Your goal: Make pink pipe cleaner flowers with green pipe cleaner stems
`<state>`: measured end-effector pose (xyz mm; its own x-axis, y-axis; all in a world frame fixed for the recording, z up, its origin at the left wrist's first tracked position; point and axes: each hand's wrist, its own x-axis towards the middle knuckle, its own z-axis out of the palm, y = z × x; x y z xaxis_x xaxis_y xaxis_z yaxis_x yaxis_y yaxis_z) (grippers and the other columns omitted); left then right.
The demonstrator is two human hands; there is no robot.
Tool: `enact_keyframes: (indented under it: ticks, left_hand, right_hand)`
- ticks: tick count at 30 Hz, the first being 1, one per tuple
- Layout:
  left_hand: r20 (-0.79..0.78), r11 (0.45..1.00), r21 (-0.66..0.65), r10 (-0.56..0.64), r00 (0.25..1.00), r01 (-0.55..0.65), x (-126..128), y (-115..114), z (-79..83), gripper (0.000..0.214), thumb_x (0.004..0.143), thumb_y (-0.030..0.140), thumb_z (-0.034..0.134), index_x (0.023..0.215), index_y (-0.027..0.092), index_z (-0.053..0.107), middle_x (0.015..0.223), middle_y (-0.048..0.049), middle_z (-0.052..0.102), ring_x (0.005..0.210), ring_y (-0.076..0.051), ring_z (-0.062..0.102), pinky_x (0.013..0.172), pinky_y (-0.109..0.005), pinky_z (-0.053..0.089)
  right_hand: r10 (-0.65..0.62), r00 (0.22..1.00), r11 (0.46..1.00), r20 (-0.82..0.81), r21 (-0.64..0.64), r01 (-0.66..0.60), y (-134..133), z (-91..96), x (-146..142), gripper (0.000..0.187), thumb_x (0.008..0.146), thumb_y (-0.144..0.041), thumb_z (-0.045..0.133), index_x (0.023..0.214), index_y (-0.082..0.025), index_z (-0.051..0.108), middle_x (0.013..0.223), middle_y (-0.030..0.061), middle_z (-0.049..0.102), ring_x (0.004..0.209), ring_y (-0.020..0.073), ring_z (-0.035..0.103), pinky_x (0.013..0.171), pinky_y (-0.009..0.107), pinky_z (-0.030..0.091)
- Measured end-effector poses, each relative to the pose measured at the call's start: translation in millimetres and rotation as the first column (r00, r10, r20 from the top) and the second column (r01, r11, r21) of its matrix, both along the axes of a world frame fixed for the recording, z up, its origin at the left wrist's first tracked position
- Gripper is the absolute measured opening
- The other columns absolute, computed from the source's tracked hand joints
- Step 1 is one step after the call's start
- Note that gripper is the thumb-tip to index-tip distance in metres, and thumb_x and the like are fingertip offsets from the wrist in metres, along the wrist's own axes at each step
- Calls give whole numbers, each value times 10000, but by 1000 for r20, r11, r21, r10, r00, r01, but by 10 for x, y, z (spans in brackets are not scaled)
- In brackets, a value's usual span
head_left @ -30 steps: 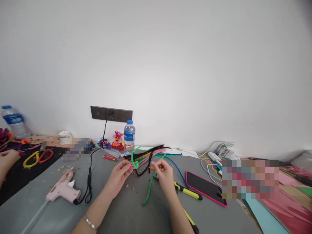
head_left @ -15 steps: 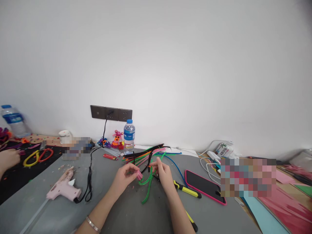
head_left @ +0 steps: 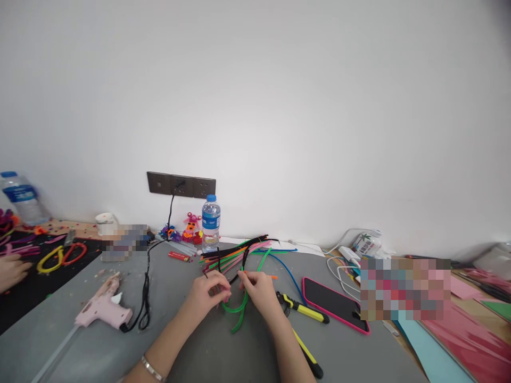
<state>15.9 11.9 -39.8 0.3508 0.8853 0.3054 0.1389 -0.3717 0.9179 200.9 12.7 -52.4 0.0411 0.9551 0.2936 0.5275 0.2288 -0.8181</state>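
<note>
Over the middle of the grey mat (head_left: 215,361), my left hand (head_left: 207,292) pinches a pipe cleaner piece that is mostly hidden by the fingers. Close on its right, my right hand (head_left: 257,290) has thumb and fingertip pressed together on a black pipe cleaner (head_left: 235,278). Green pipe cleaners (head_left: 238,322) curve down below and between the hands, and one green end rises behind the right hand. Where the pieces join is hidden. Behind the hands lies a pile of coloured pipe cleaners (head_left: 227,258).
Yellow-handled pliers (head_left: 309,311) and a phone (head_left: 335,303) lie on the right. To the left are a pink glue gun (head_left: 106,308) with its black cord, and scissors (head_left: 59,260). A water bottle (head_left: 211,226) stands behind. Another person's hand (head_left: 11,272) is at far left.
My right hand has come left and down, closing its fingertips on the black pipe cleaner. My left hand has turned slightly, hiding the pink bundle seen before. More of the pliers shows.
</note>
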Motion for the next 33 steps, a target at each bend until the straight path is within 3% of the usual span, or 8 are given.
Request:
enact_keyframes:
  ticks: [5,13,17,22,27,30,33]
  left_hand:
    - [-124,990,133,-26,992,42,7,5,-46,109,732,159,724,688,242,779,795,-68,696,602,-165,607,591,-247,459]
    - [-118,982,-31,-189,975,187,-139,1,25,178,815,215,648,897,233,805,1034,-129,714,673,-186,688,557,-235,516]
    - [-188,969,-25,-245,951,245,-165,13,81,205,841,181,588,866,206,790,948,-101,744,840,-208,686,613,-223,523]
    - [-278,987,-18,-158,948,159,-156,29,117,163,811,197,618,926,177,732,902,-58,713,748,-158,652,605,-213,500]
    - [-260,987,59,-127,957,147,-125,-12,113,134,777,114,586,883,170,645,799,-13,644,679,-130,594,606,-213,471]
    - [-218,988,56,-130,967,146,-104,-35,95,270,768,86,567,1021,174,605,791,-4,636,698,-133,586,621,-215,470]
    - [-233,987,59,-130,964,147,-101,-30,87,171,812,140,561,953,171,653,773,-14,631,703,-138,586,623,-218,469]
  right_hand:
    - [34,998,999,53,-4,-34,-19,27,-17,479,840,-457,534,439,-207,609,394,-21,498,425,135,426,513,254,291]
    - [20,998,999,66,-32,-18,9,19,19,490,862,-454,485,470,-186,608,416,-23,462,439,131,416,493,254,269]
    - [18,997,999,75,-50,-14,9,30,32,487,871,-440,467,486,-174,602,436,-25,455,455,128,428,507,251,277]
    - [7,997,999,83,-53,-3,13,47,47,452,872,-430,466,525,-174,601,457,-25,463,472,132,440,525,250,293]
    - [8,999,999,47,-51,-6,15,53,51,299,854,-387,501,755,-173,685,563,-2,573,531,159,505,553,254,342]
    - [39,999,997,28,-63,-38,8,54,39,242,819,-341,545,878,-167,703,599,1,586,548,165,502,555,258,352]
    - [114,993,990,-25,-81,-115,-10,78,19,208,809,-305,551,855,-167,700,641,10,606,585,165,508,558,251,362]
